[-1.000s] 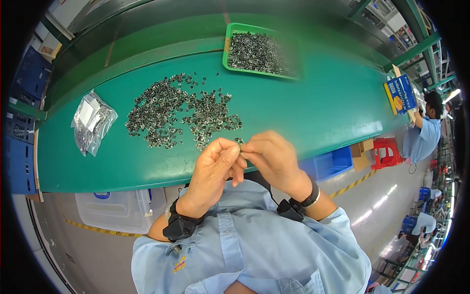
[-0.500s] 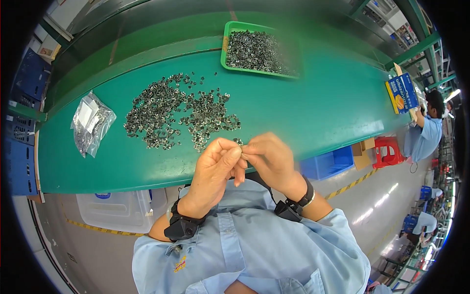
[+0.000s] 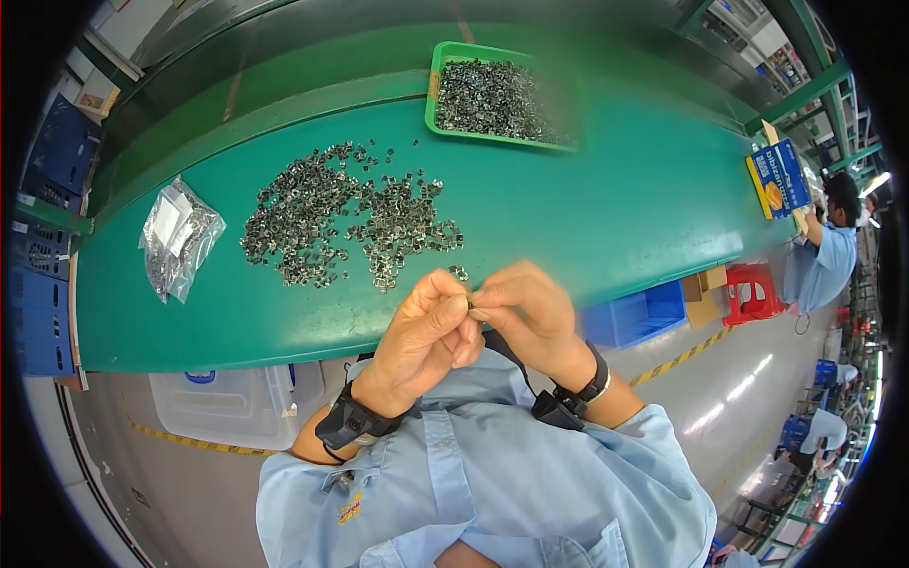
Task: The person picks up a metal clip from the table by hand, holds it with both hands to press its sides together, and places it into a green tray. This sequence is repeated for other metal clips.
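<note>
- Just below the centre of the frame the left hand (image 3: 426, 327) and the right hand (image 3: 530, 317) meet fingertip to fingertip, raised above the near edge of the green table (image 3: 606, 218)
- Between them sits a small metal part (image 3: 470, 303); both thumbs and forefingers are closed in a pinch around it, though it is too small to tell whether it is one piece or two being fitted together
- The loose pile of metal clips (image 3: 350, 222) lies spread on the table left of centre, well apart from the hands, with a few strays reaching toward the near edge just above the fingers
- A green tray (image 3: 437, 85) at the upper centre holds a denser heap of the same parts, far from both hands
- A clear plastic bag (image 3: 178, 237) with more small pieces lies at the left of the table
- To do this pinch work well, it seems wise to keep the grip at the very fingertips, hold the part over the table so a slip lands on the surface and not the floor, and turn it gently so the thin metal does not bend
- Both wrists carry dark straps, and another person in a blue shirt (image 3: 828, 260) works at the right edge of the frame
</note>
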The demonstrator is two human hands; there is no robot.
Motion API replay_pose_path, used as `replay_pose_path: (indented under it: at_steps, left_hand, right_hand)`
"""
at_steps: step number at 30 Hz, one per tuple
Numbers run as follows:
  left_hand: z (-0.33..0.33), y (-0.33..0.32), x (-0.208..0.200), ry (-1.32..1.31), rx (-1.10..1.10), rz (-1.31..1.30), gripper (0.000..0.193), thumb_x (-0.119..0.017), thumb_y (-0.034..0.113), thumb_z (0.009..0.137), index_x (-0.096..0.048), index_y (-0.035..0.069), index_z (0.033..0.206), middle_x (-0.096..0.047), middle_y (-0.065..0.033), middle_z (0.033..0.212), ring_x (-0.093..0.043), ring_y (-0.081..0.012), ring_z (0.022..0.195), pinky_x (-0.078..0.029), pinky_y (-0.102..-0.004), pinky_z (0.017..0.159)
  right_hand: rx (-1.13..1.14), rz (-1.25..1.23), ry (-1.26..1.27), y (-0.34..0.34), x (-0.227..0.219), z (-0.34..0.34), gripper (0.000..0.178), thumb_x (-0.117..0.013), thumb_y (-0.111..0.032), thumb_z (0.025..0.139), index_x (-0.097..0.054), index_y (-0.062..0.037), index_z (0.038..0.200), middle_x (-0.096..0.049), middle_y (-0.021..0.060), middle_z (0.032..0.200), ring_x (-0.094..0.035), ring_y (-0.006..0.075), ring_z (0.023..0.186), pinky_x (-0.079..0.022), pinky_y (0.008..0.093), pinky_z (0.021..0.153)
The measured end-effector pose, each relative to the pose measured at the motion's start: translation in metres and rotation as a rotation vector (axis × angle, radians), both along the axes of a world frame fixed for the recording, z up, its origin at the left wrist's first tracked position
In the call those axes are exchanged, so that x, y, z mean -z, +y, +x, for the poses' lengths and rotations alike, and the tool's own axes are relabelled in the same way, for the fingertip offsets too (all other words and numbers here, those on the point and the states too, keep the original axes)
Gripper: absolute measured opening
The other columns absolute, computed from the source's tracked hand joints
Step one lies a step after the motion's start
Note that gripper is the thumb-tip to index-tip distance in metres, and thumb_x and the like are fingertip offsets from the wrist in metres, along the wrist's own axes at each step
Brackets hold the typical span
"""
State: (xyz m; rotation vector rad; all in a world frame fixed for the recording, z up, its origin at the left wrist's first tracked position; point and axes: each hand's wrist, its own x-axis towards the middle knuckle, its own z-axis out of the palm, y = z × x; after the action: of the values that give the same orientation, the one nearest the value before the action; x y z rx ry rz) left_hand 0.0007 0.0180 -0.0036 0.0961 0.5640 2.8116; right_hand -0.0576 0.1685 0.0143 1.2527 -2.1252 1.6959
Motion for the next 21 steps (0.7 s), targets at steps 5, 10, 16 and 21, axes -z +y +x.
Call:
replay_pose_path:
  at_steps: [5,10,16,21]
  left_hand:
    - [0.0,0.0,-0.002,-0.024,-0.031,-0.161,0.013,-0.054,0.019,0.093,-0.051,0.007,0.089,-0.06,-0.0068,0.07,-0.053,-0.0144,0.052,-0.039,-0.0272,0.045]
    - [0.002,0.002,-0.018,-0.076,-0.101,-0.33,0.014,-0.052,0.02,0.094,-0.05,0.007,0.091,-0.058,-0.0065,0.067,-0.052,-0.0147,0.051,-0.039,-0.0283,0.046]
    - [0.005,0.001,-0.01,-0.06,-0.003,-0.106,0.015,-0.05,0.022,0.095,-0.05,0.007,0.093,-0.058,-0.0069,0.068,-0.051,-0.0144,0.05,-0.039,-0.0277,0.046]
    - [0.007,0.004,-0.007,-0.023,0.007,-0.06,0.015,-0.051,0.022,0.094,-0.049,0.008,0.092,-0.058,-0.0066,0.067,-0.049,-0.0141,0.047,-0.037,-0.0274,0.044]
  right_hand:
    - [0.025,0.02,0.025,0.002,0.003,-0.001,0.022,-0.069,0.004,0.073,-0.06,-0.0054,0.092,-0.061,0.0066,0.084,-0.059,0.0208,0.077,-0.048,0.0292,0.064]
    - [0.059,0.019,0.057,0.003,0.006,-0.002,0.023,-0.069,0.003,0.074,-0.06,-0.0059,0.093,-0.061,0.0064,0.084,-0.058,0.0203,0.077,-0.047,0.0288,0.065]
    - [0.002,-0.064,-0.046,0.003,0.004,0.002,0.019,-0.068,0.001,0.075,-0.06,-0.0055,0.091,-0.061,0.0062,0.084,-0.058,0.0194,0.076,-0.047,0.0286,0.063]
    - [-0.047,-0.077,-0.068,0.003,0.0,0.003,0.016,-0.067,0.003,0.075,-0.06,-0.0043,0.088,-0.062,0.0072,0.082,-0.06,0.0194,0.075,-0.049,0.0287,0.06]
